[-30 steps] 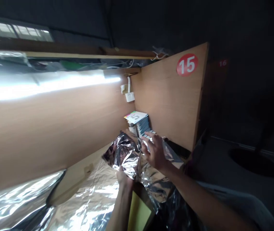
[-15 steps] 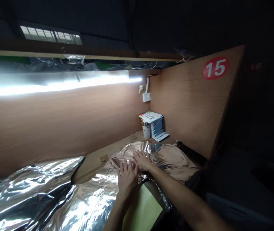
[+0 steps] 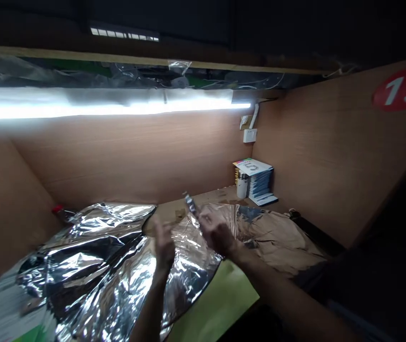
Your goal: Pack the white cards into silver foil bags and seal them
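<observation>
Right hand [image 3: 215, 232] is closed in a pinch, its fingers and thumb gripping a narrow silvery strip [image 3: 190, 204] that sticks up and tilts away past the fingertips. The strip is small and slightly blurred, so its exact kind and any print on it cannot be made out. The right forearm [image 3: 277, 285] reaches in from the lower right, angled up toward the middle of the view. Left hand [image 3: 163, 247] is open with its fingers pointing up, blurred, just beside the right hand and above a crumpled silver foil sheet [image 3: 96, 251]; whether it touches the foil cannot be told. The left forearm [image 3: 146, 313] rises from the bottom edge. The foil spreads across a wooden desktop [image 3: 203, 197], with creased brown paper [image 3: 277, 242] to the right of the hands and a yellow-green card [image 3: 217, 308] below them. The only clear writing is a white "15" on a round red sticker [image 3: 402, 88] on the wooden partition [image 3: 317, 166] at right. Farther back, in the corner, a stack of booklets [image 3: 260, 187] stands beside a steel flask [image 3: 242, 185]; the top booklet's colour band and large marking cannot be read.
</observation>
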The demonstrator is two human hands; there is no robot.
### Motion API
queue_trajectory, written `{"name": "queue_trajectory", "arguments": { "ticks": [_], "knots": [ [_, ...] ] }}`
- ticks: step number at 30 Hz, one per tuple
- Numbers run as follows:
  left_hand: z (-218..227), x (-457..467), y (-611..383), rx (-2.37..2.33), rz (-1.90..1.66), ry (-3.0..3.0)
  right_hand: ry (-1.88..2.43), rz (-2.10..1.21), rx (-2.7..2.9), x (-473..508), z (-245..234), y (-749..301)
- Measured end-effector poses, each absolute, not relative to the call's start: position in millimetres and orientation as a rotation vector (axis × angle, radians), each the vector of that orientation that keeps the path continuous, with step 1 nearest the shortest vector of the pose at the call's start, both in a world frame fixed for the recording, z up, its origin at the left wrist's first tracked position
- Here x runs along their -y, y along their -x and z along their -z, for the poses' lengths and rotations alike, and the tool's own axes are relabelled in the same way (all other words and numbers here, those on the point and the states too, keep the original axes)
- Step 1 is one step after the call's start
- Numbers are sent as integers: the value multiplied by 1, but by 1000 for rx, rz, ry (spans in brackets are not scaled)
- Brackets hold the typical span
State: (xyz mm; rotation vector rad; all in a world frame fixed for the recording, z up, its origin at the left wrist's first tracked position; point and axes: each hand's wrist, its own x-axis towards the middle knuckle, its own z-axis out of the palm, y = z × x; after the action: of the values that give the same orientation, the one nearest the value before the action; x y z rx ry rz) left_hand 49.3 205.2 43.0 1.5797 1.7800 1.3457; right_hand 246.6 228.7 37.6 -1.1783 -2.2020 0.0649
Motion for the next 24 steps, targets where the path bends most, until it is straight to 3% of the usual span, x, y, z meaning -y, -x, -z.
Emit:
{"name": "queue_trajectory", "arguments": {
  "ticks": [3,5,7,9,11,14,19,24],
  "knots": [
    [-50,-155,14,-2054,-1589,-1742,755,178,2537,-185,-5,-183],
    [-28,-125,36,-2152,-1231,-2077,666,160,2697,-168,12,-155],
    [7,-102,42,-2110,-574,-2244,702,8,2768,-164,14,-147],
    [39,-88,39,-2096,-161,-2215,992,-182,2641,-175,3,-160],
    [56,-81,33,-2164,-52,-2145,1434,-382,2338,-194,-17,-186],
    [58,-78,30,-2184,-83,-2092,1669,-796,2154,-225,-47,-218],
    [53,-79,36,-2144,-216,-2112,1323,-1198,2071,-248,-94,-182],
    [9,-78,82,-2380,-1026,-2133,886,-1447,1860,-270,-174,-92]
  ]
}}
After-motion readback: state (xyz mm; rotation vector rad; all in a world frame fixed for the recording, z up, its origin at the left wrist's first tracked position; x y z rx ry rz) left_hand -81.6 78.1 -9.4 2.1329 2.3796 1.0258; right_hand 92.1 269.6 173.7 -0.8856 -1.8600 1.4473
